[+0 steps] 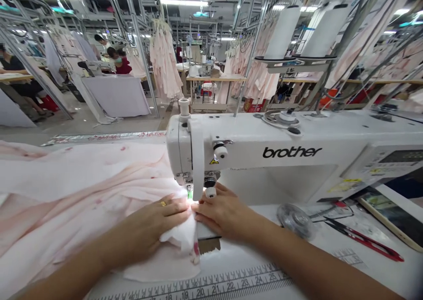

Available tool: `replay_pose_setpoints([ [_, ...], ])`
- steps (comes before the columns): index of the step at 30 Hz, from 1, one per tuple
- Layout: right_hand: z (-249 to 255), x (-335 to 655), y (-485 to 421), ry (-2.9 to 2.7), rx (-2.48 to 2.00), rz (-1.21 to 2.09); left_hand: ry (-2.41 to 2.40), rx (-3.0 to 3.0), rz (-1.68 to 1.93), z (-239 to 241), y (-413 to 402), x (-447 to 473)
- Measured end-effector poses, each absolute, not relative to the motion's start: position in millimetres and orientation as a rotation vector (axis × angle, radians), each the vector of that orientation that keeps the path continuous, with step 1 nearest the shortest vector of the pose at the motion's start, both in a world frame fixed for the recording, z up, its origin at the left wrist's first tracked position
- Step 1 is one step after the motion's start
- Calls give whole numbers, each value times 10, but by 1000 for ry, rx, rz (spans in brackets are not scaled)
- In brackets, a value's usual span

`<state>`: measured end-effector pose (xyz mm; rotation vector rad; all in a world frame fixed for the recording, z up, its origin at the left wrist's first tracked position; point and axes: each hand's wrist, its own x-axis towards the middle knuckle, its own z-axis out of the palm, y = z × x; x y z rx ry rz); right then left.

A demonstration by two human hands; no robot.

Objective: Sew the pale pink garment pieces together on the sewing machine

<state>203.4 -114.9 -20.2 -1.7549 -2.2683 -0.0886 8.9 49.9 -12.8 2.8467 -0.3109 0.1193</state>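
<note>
Pale pink fabric with small red floral spots point(99, 203) spreads over the left of the sewing machine bed and runs under the needle area. My left hand point(158, 223), a gold ring on one finger, lies on it with fingers stretched flat, just left of the lit presser foot point(189, 192). My right hand point(228, 212) is at the fabric's edge on the other side, its fingers drawn together there; the fabric between them is mostly hidden. Above both hands stands the head of a white brother sewing machine point(251, 141). The fingertips of the two hands nearly meet.
Red-handled thread snips point(366, 240), a clear round bobbin case point(295, 220) and a phone point(393, 216) lie to the right. A printed ruler scale point(214, 287) crosses the front edge. Thread cones point(282, 33) stand above. People work at machines behind, among hanging pink garments point(165, 60).
</note>
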Motion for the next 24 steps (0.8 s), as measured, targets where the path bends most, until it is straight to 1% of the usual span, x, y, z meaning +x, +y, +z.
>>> replay_pose_setpoints([
  [2,-191,2022,-1134,-2271,-1806,-97,-323,2858,142,-123,474,121],
  [7,-253,2060,-1094,-2194,-1963,-243,-296,2882,266,-158,517,227],
  [12,-285,2130,-1089,-2178,-1928,-198,-306,2922,300,-235,602,247],
  [16,-216,2189,-1119,-2230,-1780,-187,-377,2965,323,-216,620,231],
  [20,-137,2244,-1164,-2428,-1520,-136,-451,2995,287,-106,478,201],
  [24,-121,2248,-1187,-2516,-1369,-57,-251,2964,157,-82,273,151],
])
